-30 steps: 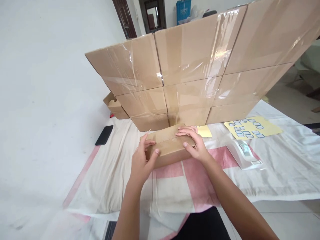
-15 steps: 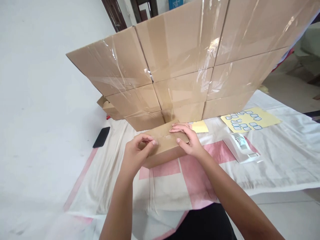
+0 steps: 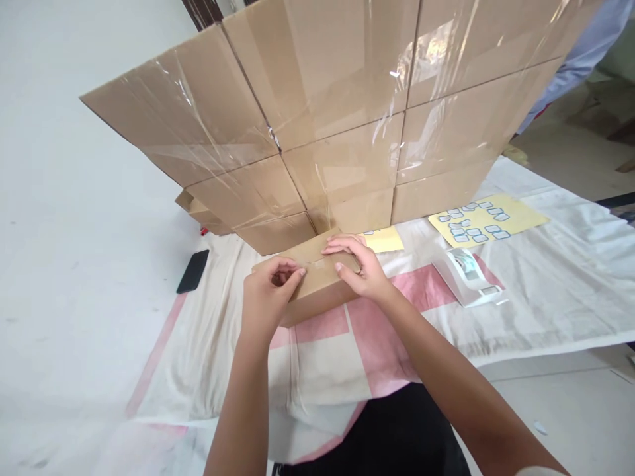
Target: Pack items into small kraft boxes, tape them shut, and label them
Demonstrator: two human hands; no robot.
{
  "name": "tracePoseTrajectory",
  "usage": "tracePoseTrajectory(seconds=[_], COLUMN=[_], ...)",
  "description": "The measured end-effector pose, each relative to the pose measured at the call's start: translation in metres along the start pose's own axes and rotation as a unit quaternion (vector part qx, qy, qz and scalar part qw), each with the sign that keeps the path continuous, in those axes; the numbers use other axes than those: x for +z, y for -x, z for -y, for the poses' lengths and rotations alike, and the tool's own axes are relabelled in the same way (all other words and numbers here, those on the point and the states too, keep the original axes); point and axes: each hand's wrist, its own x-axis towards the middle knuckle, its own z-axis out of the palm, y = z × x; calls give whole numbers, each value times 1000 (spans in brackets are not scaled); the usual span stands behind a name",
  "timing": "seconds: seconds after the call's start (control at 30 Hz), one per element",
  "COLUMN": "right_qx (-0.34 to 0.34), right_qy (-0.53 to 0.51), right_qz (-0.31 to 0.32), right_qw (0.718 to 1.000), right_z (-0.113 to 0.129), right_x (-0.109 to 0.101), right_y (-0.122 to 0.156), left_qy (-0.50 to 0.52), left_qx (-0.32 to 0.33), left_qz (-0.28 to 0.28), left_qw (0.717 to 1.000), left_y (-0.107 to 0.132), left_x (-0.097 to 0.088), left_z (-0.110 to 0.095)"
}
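A small cardboard box (image 3: 325, 274) lies closed on the cloth-covered table, a glossy strip, apparently clear tape, along the seam of its top. My left hand (image 3: 270, 287) is at the box's left end, thumb and fingertips pinched together close to the strip's end. Whatever is in that pinch, if anything, is too small to make out. Across the right part of the top rests my right hand (image 3: 360, 268), fingers stretched out and thumb apart, gripping nothing. To the right stands a white tape dispenser (image 3: 466, 277).
Stacked cardboard boxes wrapped in clear film (image 3: 342, 152) rise right behind the small box. A black phone (image 3: 193, 271) lies at the left table edge. Yellow sheets with sticker-like shapes (image 3: 489, 221) lie at the back right. An open carton (image 3: 203, 215) sits behind the stack's left side.
The view has tilted and shifted slightly, so everything sits a bit higher and further left. Both hands keep nearly the same place on the box.
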Motion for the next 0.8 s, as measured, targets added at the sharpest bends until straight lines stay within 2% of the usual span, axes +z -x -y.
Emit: tracePoseTrajectory(seconds=[0.17,0.33,0.47,0.7,0.8], right_qx=[10,11,11,15,26], right_qy=[3,3,-5,-5,1], right_qz=[0,1,-1,0,3], right_qw=[1000,1000,1000,1000,1000], right_z=[0,2,2,2,3], right_x=[1,0,0,1,1], right_y=[0,0,0,0,0], left_qy=[-107,-138,-133,-188,-186], left_qx=[75,103,72,-10,-38], left_qz=[-50,-44,-34,-66,-60], left_qw=[990,984,988,980,980], left_y=[5,3,0,4,4], left_x=[4,3,2,2,3], left_z=[1,4,6,-2,-6])
